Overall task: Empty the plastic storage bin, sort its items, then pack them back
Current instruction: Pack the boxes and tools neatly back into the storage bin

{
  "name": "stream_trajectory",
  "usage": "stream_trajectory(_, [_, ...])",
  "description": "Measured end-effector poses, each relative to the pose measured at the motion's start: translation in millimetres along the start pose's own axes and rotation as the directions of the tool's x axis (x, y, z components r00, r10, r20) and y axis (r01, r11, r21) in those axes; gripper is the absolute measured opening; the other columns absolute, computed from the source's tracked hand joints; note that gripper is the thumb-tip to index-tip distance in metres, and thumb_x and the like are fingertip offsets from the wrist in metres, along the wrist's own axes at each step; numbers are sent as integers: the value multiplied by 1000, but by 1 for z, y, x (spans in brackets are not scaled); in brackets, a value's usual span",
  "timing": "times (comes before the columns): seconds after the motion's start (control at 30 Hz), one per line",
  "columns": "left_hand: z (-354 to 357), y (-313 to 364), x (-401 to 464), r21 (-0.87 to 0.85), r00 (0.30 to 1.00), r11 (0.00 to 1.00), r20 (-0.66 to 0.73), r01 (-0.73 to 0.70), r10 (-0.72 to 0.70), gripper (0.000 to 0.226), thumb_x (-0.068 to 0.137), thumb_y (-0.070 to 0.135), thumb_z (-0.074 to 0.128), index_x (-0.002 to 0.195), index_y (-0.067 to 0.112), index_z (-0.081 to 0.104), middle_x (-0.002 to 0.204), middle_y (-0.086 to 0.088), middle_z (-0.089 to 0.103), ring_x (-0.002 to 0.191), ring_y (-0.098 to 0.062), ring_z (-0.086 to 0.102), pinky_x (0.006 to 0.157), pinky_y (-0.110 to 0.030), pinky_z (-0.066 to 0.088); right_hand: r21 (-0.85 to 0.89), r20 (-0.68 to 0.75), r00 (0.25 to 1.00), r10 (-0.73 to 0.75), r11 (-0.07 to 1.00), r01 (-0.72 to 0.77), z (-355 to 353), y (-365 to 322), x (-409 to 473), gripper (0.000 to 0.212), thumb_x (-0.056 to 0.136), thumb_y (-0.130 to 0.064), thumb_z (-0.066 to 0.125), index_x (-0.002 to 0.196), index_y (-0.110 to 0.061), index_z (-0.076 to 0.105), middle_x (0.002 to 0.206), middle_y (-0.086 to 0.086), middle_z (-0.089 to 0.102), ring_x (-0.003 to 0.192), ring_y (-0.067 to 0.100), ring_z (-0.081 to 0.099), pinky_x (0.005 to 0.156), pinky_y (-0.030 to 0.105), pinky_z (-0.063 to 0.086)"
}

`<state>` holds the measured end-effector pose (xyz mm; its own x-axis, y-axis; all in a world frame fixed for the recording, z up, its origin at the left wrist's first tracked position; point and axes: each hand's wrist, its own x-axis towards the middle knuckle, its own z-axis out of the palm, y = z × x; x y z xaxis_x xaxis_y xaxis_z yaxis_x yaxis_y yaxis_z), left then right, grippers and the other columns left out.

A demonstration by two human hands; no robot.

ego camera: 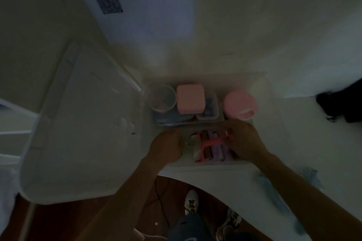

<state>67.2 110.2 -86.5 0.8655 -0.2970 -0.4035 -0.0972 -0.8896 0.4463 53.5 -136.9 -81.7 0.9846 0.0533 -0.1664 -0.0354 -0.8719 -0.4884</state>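
Seen from the head camera, in dim light, a clear plastic storage bin point(262, 84) sits on a white table point(293, 133), its long axis running left to right. Inside at the near edge, the left hand point(166, 146) and right hand point(244, 143) curl around a red rack point(207, 143) of tubes; the exact grip cannot be told. Behind lie a pink square box point(190, 99), pink round lid point(240, 104) and clear cup point(162, 98). The bin's lid point(78, 123) rests to the left. Below is a wooden floor point(78, 221).
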Motion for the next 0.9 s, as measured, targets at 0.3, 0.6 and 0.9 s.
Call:
stream_trajectory(0.3, [34,189,-12,-68,827,871,-356,-486,434,26,92,44,52,109,28,62,103,6,64,98,-14,59,86,-32,48,233,-490,838,240,962,-139,-102,100,-124,24,81,-25,79,103,-27,72,97,-14,67,84,0,63,75,9,48])
stream_trajectory(0.6, [204,238,-18,75,853,863,217,-500,475,43,98,28,48,139,25,40,141,-1,41,128,-21,43,100,-33,43,299,-223,734,642,761,-576,-10,211,-231,24,84,-31,76,106,-24,67,103,-2,69,82,11,64,71,32,56])
stream_trajectory(0.9, [269,249,5,193,957,944,166,-267,237,50,100,33,44,147,23,32,154,-2,29,141,-25,24,115,-35,27,203,163,595,787,564,-801,39,251,-222,43,89,-43,64,124,-21,51,111,3,68,89,21,67,64,28,50])
